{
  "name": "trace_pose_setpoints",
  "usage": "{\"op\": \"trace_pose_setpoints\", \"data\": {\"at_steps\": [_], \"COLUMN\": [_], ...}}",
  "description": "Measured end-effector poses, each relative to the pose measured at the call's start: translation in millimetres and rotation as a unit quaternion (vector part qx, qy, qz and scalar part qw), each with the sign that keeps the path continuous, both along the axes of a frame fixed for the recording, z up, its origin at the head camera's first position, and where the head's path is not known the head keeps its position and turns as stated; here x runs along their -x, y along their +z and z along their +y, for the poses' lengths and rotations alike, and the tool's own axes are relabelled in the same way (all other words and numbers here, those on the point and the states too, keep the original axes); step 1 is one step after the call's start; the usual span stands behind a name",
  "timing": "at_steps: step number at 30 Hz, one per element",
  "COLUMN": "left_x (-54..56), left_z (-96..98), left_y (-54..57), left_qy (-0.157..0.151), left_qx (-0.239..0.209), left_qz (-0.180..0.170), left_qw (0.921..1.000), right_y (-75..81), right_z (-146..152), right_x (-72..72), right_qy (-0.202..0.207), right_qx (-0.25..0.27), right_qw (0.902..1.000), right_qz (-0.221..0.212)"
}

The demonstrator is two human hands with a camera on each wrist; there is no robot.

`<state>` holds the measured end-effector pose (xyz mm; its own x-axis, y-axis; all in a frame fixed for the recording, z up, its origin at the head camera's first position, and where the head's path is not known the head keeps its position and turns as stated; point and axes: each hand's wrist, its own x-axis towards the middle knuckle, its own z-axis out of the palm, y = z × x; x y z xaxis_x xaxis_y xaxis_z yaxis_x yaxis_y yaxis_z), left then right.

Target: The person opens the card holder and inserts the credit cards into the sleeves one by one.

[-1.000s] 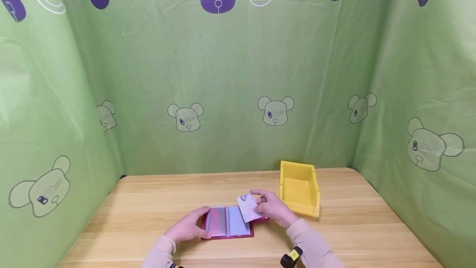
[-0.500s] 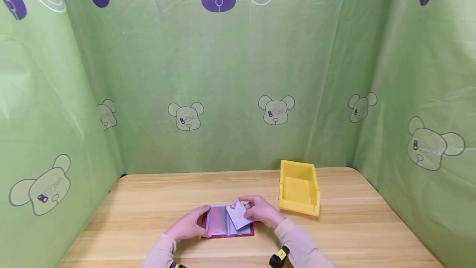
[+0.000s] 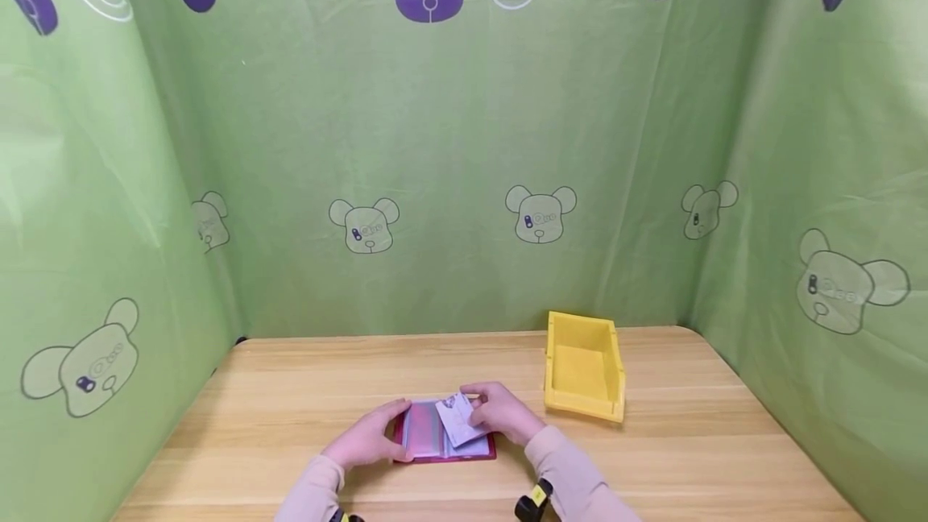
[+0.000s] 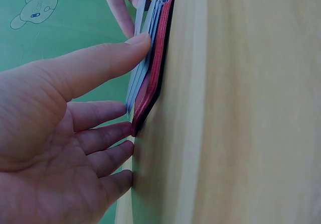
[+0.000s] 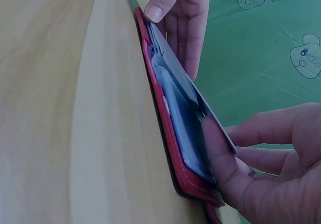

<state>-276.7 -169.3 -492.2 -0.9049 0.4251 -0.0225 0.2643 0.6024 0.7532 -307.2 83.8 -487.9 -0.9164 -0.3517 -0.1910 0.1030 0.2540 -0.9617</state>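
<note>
An open red card holder with clear plastic sleeves lies flat on the table. At its left edge rests my left hand; in the left wrist view the thumb presses on the sleeves, and the fairly straight fingers meet the cover's edge. My right hand pinches a pale printed card between thumb and fingers. That card slants over the right-hand sleeve, its near end raised off the sleeves in the right wrist view. Whether its far end is inside a sleeve, I cannot tell.
A yellow plastic bin stands behind and to the right of my right hand on the wooden table. Green printed curtains enclose the table at the back and both sides.
My right hand has carried the card leftward and down, from above the holder's right edge to over the right-hand sleeve. The left hand stays at the holder's left edge.
</note>
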Motion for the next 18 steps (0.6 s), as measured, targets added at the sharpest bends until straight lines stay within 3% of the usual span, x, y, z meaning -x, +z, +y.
{"op": "trace_pose_setpoints", "data": {"at_steps": [18], "left_x": [-1.4], "left_z": [0.1], "left_y": [4.0], "left_qy": [0.000], "left_qx": [0.006], "left_qz": [-0.003], "left_qw": [1.0000], "right_y": [-4.4], "right_z": [-16.3], "right_x": [-1.8], "right_qy": [-0.019], "right_qx": [-0.022], "right_qw": [0.9992], "right_qz": [0.029]}}
